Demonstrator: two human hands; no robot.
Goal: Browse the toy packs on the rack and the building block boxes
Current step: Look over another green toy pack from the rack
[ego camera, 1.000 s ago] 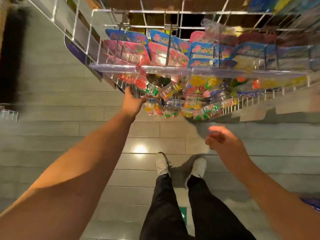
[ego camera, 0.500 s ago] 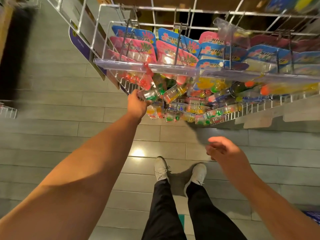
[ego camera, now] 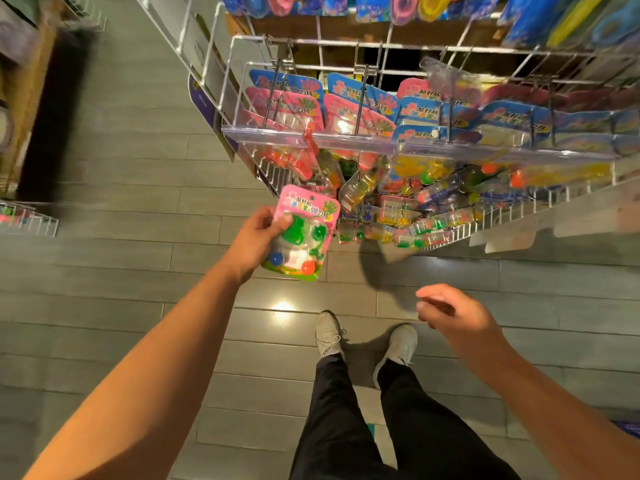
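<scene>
Left hand pinches a pink toy pack by its left edge, just off the wire rack's front-left corner, face up, prob. to read it. Right hand hangs free nearby, fingers loosely curled, holding nothing. No block boxes in view.

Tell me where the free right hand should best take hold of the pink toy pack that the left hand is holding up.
Probably the pink toy pack's bare right edge, coming from the right. The left hand grips its left edge, thumb on the front, and the flat card suits a pinch beside the bulging blister. The right hand hangs free below.
</scene>
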